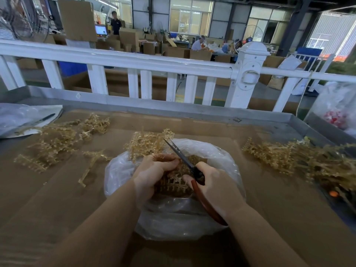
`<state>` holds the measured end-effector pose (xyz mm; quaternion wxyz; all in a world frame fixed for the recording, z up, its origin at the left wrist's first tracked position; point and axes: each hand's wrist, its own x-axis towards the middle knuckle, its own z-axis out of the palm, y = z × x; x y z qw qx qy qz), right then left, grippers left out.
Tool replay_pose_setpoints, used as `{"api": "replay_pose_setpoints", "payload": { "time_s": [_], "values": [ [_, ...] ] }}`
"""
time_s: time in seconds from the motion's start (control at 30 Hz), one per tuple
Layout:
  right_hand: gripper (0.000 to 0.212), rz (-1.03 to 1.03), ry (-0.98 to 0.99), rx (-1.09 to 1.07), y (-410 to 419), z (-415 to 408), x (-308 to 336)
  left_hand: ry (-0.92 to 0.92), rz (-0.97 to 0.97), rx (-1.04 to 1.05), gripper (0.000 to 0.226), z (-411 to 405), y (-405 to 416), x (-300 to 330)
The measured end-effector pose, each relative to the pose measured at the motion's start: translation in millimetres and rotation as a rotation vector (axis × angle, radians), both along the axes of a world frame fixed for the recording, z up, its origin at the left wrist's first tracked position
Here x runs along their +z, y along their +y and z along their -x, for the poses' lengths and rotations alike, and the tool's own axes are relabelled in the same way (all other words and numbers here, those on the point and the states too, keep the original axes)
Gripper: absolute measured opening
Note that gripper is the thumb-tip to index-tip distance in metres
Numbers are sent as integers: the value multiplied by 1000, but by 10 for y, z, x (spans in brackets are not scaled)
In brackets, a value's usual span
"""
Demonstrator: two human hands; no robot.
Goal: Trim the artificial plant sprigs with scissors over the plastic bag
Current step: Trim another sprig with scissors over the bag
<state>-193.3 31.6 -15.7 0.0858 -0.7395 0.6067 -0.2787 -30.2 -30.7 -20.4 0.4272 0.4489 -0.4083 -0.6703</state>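
Head view looks down on both hands working over the mouth of a clear plastic bag (173, 218) near the front of the worktop (231, 135). Fingers of the left hand (154, 170) curl round a tan, spiky artificial sprig (148, 141), which sticks up and away past the knuckles. Beside it the right hand (217, 185) grips red-handled scissors (192, 170), blades slightly parted and pointing up-left, just beside the left fingertips. Loose sprig piles lie to the left (55, 143) and right (300, 158), well apart from the bag. A white railing (134, 60) runs along the far edge.
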Motion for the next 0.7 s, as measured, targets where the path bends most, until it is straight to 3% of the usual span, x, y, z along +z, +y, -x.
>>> {"api": "replay_pose_setpoints", "payload": {
  "time_s": [0.2, 0.33, 0.47, 0.7],
  "values": [
    [17, -2, 14, 6, -14, 8, 1, -3, -8, 21, 27, -1, -13, -29],
    [14, 17, 2, -4, -1, 11, -19, 23, 8, 66, 15, 5, 0, -53],
    [17, 20, 2, -8, 17, 24, -33, 94, -38, 105, 31, -26, 8, -18],
    [14, 32, 45, 2, 46, 26, -36, 151, -90, 120, 22, -9, -17, -17]
  ]
}}
